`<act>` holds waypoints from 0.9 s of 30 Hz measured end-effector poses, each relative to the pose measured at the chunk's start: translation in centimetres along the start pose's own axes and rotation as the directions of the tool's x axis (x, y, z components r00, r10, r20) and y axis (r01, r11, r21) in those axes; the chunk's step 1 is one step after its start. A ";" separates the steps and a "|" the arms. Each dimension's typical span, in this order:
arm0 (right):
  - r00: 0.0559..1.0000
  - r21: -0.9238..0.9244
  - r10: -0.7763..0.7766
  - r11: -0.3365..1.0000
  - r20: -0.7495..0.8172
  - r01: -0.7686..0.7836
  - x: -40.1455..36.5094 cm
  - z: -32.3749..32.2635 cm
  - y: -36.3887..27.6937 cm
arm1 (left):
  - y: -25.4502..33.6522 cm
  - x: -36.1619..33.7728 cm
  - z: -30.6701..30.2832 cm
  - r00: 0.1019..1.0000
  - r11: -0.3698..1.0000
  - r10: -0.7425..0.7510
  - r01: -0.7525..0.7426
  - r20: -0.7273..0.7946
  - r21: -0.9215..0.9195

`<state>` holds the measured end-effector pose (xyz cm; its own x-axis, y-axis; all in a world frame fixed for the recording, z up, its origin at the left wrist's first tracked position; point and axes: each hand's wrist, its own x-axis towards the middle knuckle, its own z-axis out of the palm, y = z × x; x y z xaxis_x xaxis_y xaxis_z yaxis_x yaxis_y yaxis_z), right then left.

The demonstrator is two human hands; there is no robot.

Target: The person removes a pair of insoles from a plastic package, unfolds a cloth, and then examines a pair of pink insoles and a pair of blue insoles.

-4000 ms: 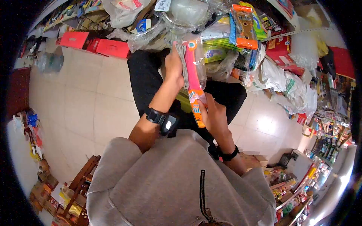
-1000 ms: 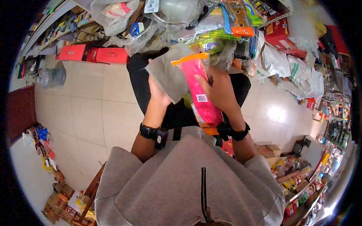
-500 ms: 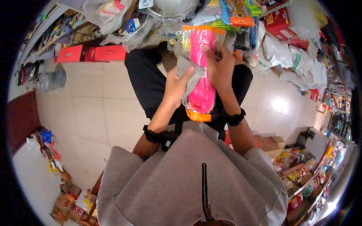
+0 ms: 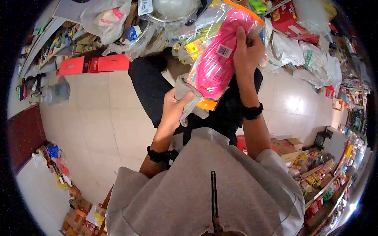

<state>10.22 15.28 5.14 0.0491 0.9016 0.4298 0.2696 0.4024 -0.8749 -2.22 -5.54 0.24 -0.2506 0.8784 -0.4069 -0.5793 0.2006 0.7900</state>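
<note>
A clear plastic package (image 4: 214,65) with a long pink item inside hangs tilted over my lap. It has orange strips at both ends and a white barcode label on the face. My right hand (image 4: 248,55) grips the package by its upper right edge, thumb on the front and fingers partly hidden behind. At the lower left end, my left hand (image 4: 173,108) is closed on a folded grey cloth (image 4: 193,103), which lies against the package's bottom corner. The kind of pink item is unclear through the shiny plastic.
Bagged goods lie piled ahead of me, with a clear plastic bag (image 4: 106,19) at the left and white bags (image 4: 285,51) at the right. Red boxes (image 4: 94,64) and a large water bottle (image 4: 58,93) are on the left. Stocked shelves (image 4: 323,181) line the right side.
The package has swung up and to the right with my right hand, its top leaning right and the barcode now showing. My left hand with the cloth has moved down to the package's lower end.
</note>
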 end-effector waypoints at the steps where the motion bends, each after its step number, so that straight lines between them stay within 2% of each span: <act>1: 1.000 -0.001 -0.005 1.000 -0.004 0.005 0.0 -0.3 0.0 | -0.3 0.2 -0.4 1.000 1.000 0.003 -0.003 0.005 0.000; 3: 0.993 -0.027 0.109 0.994 -0.043 -0.110 0.2 -1.0 0.0 | -0.2 0.4 -0.9 0.996 0.994 -0.076 0.072 -0.037 -0.087; 4: 0.993 -0.024 0.106 0.994 -0.044 -0.107 0.5 -1.0 0.1 | 0.1 0.4 -0.6 0.997 0.994 -0.072 0.069 -0.036 -0.086; 5: 0.988 0.088 0.098 0.992 -0.123 -0.088 1.0 -1.0 0.3 | 0.3 0.3 -0.3 0.998 0.924 -0.038 0.056 0.054 -0.378; 6: 0.975 0.196 0.100 0.979 -0.201 -0.060 1.3 -1.1 0.4 | 0.6 0.3 0.0 0.991 0.769 0.020 0.069 0.131 -0.636; 7: 0.966 0.248 0.158 0.963 -0.203 -0.105 1.5 -1.5 0.4 | -0.5 1.2 -1.3 0.978 0.666 -0.009 0.161 0.208 -0.728; 8: 0.966 0.249 0.158 0.963 -0.203 -0.105 1.7 -1.9 0.4 | -1.1 1.1 -1.6 0.978 0.667 -0.008 0.160 0.208 -0.728; 9: 0.958 0.281 0.185 0.952 -0.220 -0.120 1.8 -2.1 0.0 | -1.2 0.8 -1.3 0.983 0.832 0.123 -0.027 0.136 -0.554; 10: 0.948 0.313 0.213 0.940 -0.236 -0.133 2.0 -2.2 -0.4 | -1.2 0.7 -1.1 0.959 0.916 0.266 -0.220 0.096 -0.334; 12: 0.939 0.380 0.242 0.915 -0.245 -0.137 1.9 -2.0 -0.7 | -1.2 1.5 -0.9 0.969 0.918 0.232 -0.191 0.081 -0.347; 13: 0.938 0.365 0.244 0.920 -0.245 -0.144 1.8 -2.0 -0.6 | -0.8 1.9 -0.6 0.995 0.801 0.077 -0.022 0.066 -0.598; 14: 0.938 0.349 0.246 0.925 -0.244 -0.152 1.7 -2.0 -0.5 | -0.5 2.0 -0.2 0.992 0.592 -0.078 0.124 0.097 -0.797; 15: 0.938 0.349 0.246 0.925 -0.244 -0.152 1.5 -1.8 -0.6 | -0.1 2.0 0.4 0.992 0.591 -0.078 0.124 0.097 -0.797; 17: 0.946 0.069 0.141 0.990 -0.291 -0.127 0.7 -1.1 -0.8 | 0.6 2.0 1.9 0.981 0.646 0.060 0.103 0.184 -0.757; 18: 0.946 0.070 0.141 0.990 -0.293 -0.125 0.1 -0.6 -0.7 | 0.7 2.0 3.1 0.981 0.646 0.061 0.103 0.186 -0.756; 20: 0.922 0.077 0.093 0.995 -0.376 -0.069 -0.8 0.7 -0.7 | 0.9 2.2 5.2 0.986 0.899 0.003 -0.075 -0.165 -0.432; 21: 0.925 0.268 0.253 0.947 -0.283 -0.177 -1.6 0.6 -2.5 | -0.5 2.7 4.1 0.955 0.936 -0.133 0.033 -0.265 -0.349; 22: 0.925 0.266 0.239 0.950 -0.295 -0.161 -2.1 0.1 -2.7 | -0.5 2.9 4.6 0.955 0.946 -0.002 -0.094 -0.298 -0.310; 24: 0.964 0.423 0.221 0.895 -0.147 -0.141 -3.4 -0.5 -1.3 | -0.5 3.3 4.7 0.916 0.950 0.027 -0.149 -0.401 -0.274; 25: 0.965 0.420 0.210 0.899 -0.157 -0.127 -4.2 -1.5 -0.1 | -0.9 3.7 4.1 0.913 0.943 0.103 -0.216 -0.395 -0.253; 27: 0.921 0.463 0.390 0.817 -0.004 -0.344 -4.7 -4.8 2.3 | -0.8 4.0 2.9 0.897 0.951 0.196 -0.273 -0.396 -0.146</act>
<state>15.23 11.21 2.18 0.1538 0.9866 0.0553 -0.2418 0.0919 -0.9660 -0.53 -0.93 -0.71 -0.6459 0.6555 -0.3914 -0.5957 -0.1121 0.7954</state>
